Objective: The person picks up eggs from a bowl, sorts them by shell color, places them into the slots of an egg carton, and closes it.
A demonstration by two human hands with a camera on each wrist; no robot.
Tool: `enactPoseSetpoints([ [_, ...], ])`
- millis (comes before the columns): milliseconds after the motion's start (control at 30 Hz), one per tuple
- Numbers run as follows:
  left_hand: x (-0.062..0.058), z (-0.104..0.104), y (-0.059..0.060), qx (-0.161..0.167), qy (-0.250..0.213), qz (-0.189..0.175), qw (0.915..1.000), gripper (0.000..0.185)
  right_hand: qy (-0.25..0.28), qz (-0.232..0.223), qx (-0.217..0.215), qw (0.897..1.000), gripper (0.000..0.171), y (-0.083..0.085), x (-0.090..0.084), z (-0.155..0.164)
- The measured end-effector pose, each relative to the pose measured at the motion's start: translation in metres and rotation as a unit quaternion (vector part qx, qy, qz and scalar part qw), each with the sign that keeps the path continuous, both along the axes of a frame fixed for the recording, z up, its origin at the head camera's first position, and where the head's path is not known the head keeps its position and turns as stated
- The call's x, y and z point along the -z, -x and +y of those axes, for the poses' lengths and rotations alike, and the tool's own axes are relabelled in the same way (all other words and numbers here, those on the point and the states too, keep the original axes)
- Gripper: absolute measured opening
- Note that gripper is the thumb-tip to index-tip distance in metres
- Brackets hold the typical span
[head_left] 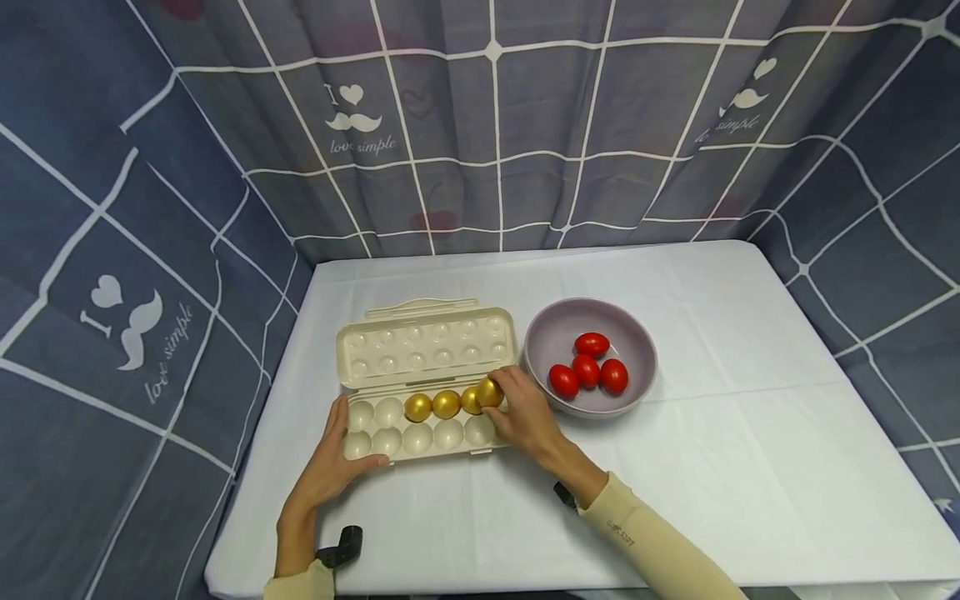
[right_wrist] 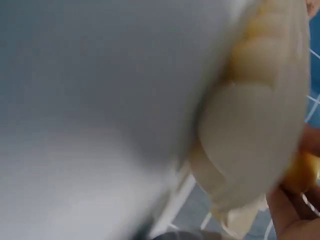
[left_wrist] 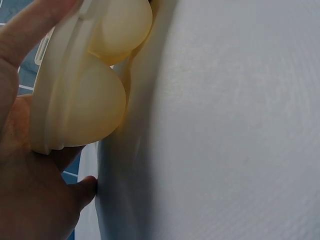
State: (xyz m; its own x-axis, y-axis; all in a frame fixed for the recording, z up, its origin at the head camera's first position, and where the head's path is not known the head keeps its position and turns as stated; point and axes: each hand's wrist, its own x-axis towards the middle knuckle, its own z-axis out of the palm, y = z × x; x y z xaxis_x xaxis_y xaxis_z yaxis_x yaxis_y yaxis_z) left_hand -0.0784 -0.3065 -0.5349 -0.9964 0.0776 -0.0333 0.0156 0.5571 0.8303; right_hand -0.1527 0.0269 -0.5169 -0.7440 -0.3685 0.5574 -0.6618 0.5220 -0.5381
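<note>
Your right hand (head_left: 522,414) pinches a gold egg (head_left: 490,392) between thumb and fingers, at the right end of the carton (head_left: 417,438)'s back row; can't tell if it touches its cup. Three gold eggs (head_left: 446,404) sit in a run left of it, same row. Your left hand (head_left: 327,463) is spread at the carton's left end: thumb on front edge, fingers along the side. Lid (head_left: 429,339) open, laid back, away from you. Bowl (head_left: 645,358) just right of the carton, near your right hand, four red eggs (head_left: 587,371) inside. All on a white table (head_left: 705,467), grid-print curtain (head_left: 450,108) behind. Black device (head_left: 341,547) on your left wrist. Right wrist view blurred.
</note>
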Motion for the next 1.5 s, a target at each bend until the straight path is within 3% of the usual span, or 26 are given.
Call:
enactPoseSetpoints([
  [200, 0.001, -0.001, 0.001, 0.002, -0.001, 0.005, 1.0, 0.129, 0.017, -0.028, 0.025, 0.999, 0.051, -0.001, 0.009, -0.002],
  [533, -0.001, -0.003, 0.001, 0.001, 0.001, 0.005, 1.0, 0.129, -0.014, -0.099, 0.03, 0.995, 0.05, 0.007, 0.013, 0.001],
  [1433, 0.003, -0.002, 0.0, 0.002, -0.003, 0.009, 1.0, 0.129, 0.016, -0.146, 0.028, 0.989, 0.045, 0.004, 0.016, 0.004],
  [1500, -0.002, 0.0, -0.001, 0.001, -0.006, 0.007, 1.0, 0.128, 0.017, -0.148, 0.029, 0.988, 0.044, 0.005, 0.016, 0.004],
])
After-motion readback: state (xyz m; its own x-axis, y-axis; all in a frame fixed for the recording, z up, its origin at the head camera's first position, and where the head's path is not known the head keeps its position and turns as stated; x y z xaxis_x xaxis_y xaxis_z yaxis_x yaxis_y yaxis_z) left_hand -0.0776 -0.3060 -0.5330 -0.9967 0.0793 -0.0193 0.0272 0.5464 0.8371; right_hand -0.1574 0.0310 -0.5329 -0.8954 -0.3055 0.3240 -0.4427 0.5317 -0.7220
